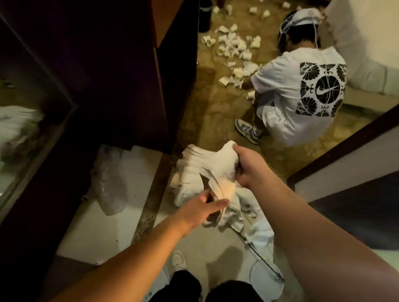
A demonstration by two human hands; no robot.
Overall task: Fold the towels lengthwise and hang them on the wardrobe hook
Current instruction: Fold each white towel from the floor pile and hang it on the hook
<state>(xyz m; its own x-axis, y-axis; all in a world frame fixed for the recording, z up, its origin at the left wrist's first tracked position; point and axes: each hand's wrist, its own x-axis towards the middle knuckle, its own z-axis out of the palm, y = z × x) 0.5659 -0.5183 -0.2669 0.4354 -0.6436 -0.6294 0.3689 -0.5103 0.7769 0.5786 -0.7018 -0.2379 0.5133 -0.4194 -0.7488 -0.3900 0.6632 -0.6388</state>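
Both hands [243, 169] [202, 209] grip one white towel [223, 175].

towel pile [191, 172] on floor | wardrobe [101, 51] left | crouching person [296, 94] behind

Location: hotel-type bedroom. Indicators: dark wooden wardrobe [120, 53], white-sheeted bed [379, 46], patterned carpet [218, 118], white towel pile [191, 169] on the floor, entry tiles [102, 236].
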